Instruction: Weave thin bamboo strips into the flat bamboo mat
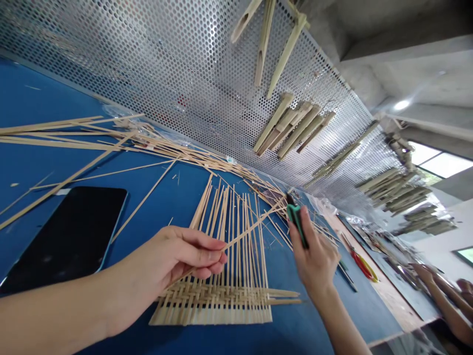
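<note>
Between its thumb and fingertips, my left hand [195, 254] pinches a thin bamboo strip [248, 230] that slants up to the right. My right hand [316, 256] is closed around small cutters [295, 217] with green and black handles. Their dark jaws are close to the strip's far end; whether they touch it I cannot tell. Below my left hand lies a partly woven bamboo piece [218, 296], with a crosswise weave near its front edge and long loose strips fanning away from me. Two strip ends stick out at its right side.
A black phone [70, 236] lies at left on the blue table [148, 335]. Loose bamboo strips [192, 155] are heaped along a perforated metal panel [148, 64] hung with bamboo pieces. Red-and-yellow-handled pliers [364, 266] lie at right, and another person's arms [443, 296] show beyond.
</note>
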Demonstrator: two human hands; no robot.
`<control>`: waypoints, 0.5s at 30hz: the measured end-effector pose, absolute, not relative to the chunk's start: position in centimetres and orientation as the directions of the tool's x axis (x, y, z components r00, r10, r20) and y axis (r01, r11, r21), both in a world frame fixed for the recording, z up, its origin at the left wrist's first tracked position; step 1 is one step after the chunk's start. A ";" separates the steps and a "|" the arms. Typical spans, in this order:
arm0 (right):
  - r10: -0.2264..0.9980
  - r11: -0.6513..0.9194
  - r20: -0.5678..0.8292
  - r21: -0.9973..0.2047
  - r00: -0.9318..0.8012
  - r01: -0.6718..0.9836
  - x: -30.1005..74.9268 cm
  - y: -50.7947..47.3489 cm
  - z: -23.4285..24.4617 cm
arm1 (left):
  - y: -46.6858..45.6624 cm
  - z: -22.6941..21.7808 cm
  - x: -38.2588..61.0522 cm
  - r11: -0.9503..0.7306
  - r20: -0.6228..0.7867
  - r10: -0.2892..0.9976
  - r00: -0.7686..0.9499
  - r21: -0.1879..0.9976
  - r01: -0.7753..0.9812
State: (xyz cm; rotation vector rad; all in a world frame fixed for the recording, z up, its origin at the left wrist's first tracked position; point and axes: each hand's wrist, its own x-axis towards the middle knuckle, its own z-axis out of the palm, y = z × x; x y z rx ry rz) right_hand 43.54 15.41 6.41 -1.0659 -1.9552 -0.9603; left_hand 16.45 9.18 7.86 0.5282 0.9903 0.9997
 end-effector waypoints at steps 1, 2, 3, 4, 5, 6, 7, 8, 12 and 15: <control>0.347 0.362 0.863 0.237 -0.366 0.902 43.9 15.6 6.4 | 9.2 7.9 16.4 0.499 -0.462 0.864 0.198 0.737 -0.456; 0.327 0.359 0.885 0.208 -0.331 0.910 44.1 15.5 6.4 | 9.2 7.9 16.4 0.521 -0.483 0.850 0.209 0.715 -0.465; 0.303 0.382 0.897 0.196 -0.323 0.903 44.1 15.3 6.3 | 9.2 7.9 16.4 0.533 -0.495 0.842 0.215 0.701 -0.473; 0.279 0.422 0.898 0.204 -0.341 0.883 44.0 14.8 6.1 | 9.3 7.8 16.4 0.534 -0.495 0.841 0.218 0.696 -0.481; 0.259 0.474 0.888 0.225 -0.379 0.851 43.7 14.2 5.9 | 9.3 7.7 16.5 0.533 -0.490 0.842 0.225 0.691 -0.489; 0.245 0.533 0.866 0.255 -0.435 0.807 43.3 13.5 5.6 | 9.3 7.6 16.5 0.534 -0.487 0.841 0.234 0.684 -0.496; 0.242 0.592 0.832 0.280 -0.499 0.756 42.8 12.8 5.3 | 9.4 7.4 16.5 0.534 -0.484 0.842 0.240 0.679 -0.504; 0.243 0.647 0.792 0.298 -0.560 0.702 42.3 12.2 5.1 | 9.4 7.3 16.5 0.535 -0.482 0.841 0.245 0.675 -0.508; 0.273 0.755 0.676 0.291 -0.684 0.588 40.8 10.9 4.4 | 9.2 7.2 16.5 0.549 -0.491 0.832 0.257 0.667 -0.503; 0.279 0.769 0.652 0.288 -0.705 0.571 40.5 11.0 4.5 | 9.2 7.5 16.6 0.550 -0.475 0.833 0.281 0.664 -0.507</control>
